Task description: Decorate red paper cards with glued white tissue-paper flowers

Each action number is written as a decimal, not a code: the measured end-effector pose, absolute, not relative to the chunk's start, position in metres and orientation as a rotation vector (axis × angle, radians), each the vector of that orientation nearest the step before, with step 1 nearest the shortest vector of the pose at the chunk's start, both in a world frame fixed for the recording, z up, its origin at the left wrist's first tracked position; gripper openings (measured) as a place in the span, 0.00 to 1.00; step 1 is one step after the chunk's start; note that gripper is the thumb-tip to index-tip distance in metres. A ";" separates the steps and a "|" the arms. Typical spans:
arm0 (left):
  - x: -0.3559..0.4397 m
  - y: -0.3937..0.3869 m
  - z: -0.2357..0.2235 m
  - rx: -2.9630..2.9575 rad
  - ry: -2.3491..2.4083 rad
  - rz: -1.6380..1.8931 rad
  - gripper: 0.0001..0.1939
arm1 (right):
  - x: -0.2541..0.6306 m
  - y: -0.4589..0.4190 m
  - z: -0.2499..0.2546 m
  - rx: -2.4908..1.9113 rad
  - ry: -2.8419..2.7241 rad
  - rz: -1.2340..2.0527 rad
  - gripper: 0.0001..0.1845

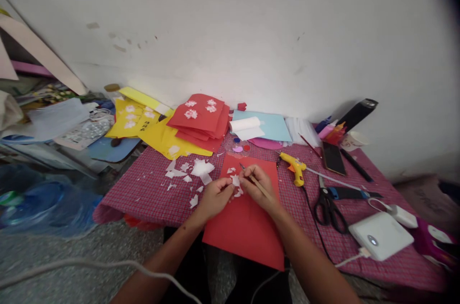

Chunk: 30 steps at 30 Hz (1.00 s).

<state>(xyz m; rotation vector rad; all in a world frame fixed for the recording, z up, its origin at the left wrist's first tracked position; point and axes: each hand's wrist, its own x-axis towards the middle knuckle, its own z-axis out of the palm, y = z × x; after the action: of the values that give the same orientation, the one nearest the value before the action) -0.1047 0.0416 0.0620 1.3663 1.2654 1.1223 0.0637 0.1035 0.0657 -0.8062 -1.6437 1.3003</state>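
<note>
Fingers of the left hand (216, 198) pinch together beside white paper pieces (235, 180) on a red sheet (247, 232); the right hand (259, 188) grips a slim pale-handled tool (260, 186). On checked cloth (143, 191): yellow card (131, 119), black characters too small to read; red card (201, 112), four pale flowers; one yellow glue gun (295, 167); black scissors (327, 208)

- Sheet (247, 237) is red
- Cloth (143, 198) around sheet is finely checked, mostly red
- Scraps (202, 168) left of sheet are white
- Glue gun (298, 169) right of sheet is yellow
- Card (276, 126) beyond sheet is pale blue
</note>
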 end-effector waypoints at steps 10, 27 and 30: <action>-0.105 0.041 0.064 1.347 1.259 1.138 0.15 | 0.067 0.100 0.075 -0.680 -1.770 1.424 0.15; -0.105 0.040 0.061 1.362 1.285 1.128 0.13 | 0.063 0.104 0.072 -0.835 -1.603 1.230 0.11; -0.105 0.040 0.060 1.368 1.288 1.128 0.13 | 0.063 0.104 0.074 -0.851 -1.603 1.223 0.11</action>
<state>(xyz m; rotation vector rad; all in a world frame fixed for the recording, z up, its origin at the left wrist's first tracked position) -0.1050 0.0403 0.0596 1.3678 1.2879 1.1278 0.0630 0.1042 0.0736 -0.8510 -1.6027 1.2232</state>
